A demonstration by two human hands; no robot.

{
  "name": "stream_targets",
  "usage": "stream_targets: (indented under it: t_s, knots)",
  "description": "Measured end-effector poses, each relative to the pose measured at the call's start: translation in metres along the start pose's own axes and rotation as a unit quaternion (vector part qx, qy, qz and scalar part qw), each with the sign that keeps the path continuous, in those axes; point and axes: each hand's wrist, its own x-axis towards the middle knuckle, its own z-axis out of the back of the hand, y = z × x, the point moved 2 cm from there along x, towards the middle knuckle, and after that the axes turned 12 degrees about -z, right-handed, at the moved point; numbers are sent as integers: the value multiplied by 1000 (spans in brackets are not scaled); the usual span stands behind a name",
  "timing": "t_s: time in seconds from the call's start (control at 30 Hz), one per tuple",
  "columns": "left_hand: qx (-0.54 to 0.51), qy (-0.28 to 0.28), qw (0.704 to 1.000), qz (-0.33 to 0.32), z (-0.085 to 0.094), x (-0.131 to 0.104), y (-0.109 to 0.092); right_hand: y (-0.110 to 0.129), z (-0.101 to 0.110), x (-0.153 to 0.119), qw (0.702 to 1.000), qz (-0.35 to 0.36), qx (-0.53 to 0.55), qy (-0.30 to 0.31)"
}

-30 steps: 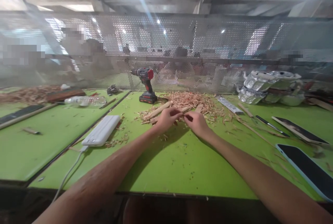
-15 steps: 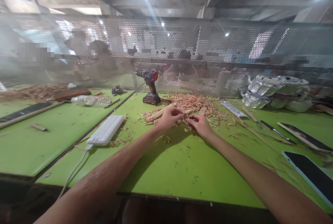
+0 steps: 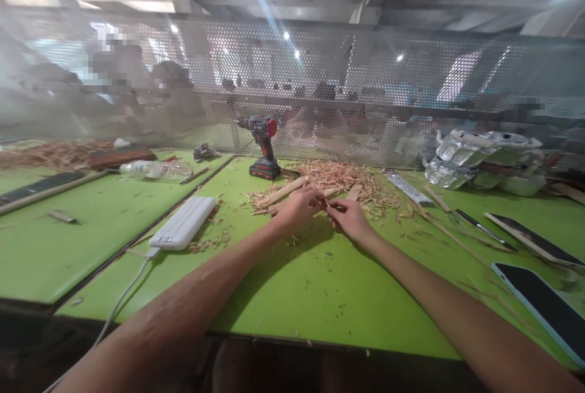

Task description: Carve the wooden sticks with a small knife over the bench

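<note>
My left hand [image 3: 299, 209] and my right hand [image 3: 351, 220] meet fingertip to fingertip over the green tabletop [image 3: 292, 295]. Both are closed in a pinch on a small light-brown piece of wood [image 3: 326, 201], mostly hidden by the fingers. Just behind them lies a heap of wood shavings [image 3: 340, 173]. Flat wooden strips stick out of it, one strip [image 3: 287, 191] by my left hand and another strip [image 3: 354, 192] beyond my right.
A cordless drill [image 3: 264, 146] stands upright behind the heap. On the left are a white power bank [image 3: 183, 222] with a cable and a plastic bottle [image 3: 158, 170]. A metal ruler-like strip [image 3: 409, 188], foil-wrapped bundles [image 3: 484, 158] and a phone [image 3: 543, 308] lie right. A perforated screen [image 3: 388, 88] stands behind.
My left hand has turned slightly over the small wood piece, which shows less now. The view has shifted a little; the things on the table stay put.
</note>
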Motion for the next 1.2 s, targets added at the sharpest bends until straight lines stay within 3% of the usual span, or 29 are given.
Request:
stream_targets:
  t_s: [0.23,0.47,0.63,0.8,1.03,1.2]
  knots:
    - [0,0,1000,13,2,1,4,0,1,-2,1000,9,-7,0]
    - [-89,22,987,134,4,1,1,-6,1,8,1000,16,-15,7]
    - [-150,5,970,193,0,-1,0,-4,1,6,1000,17,-10,-13]
    - [-149,-16,968,202,-1,-2,5,-6,5,8,994,-63,75,-42]
    - [-149,-9,970,192,0,-2,-1,-2,5,9,975,-103,199,1]
    - [-72,12,981,179,-1,0,-5,3,1,5,962,-130,238,9]
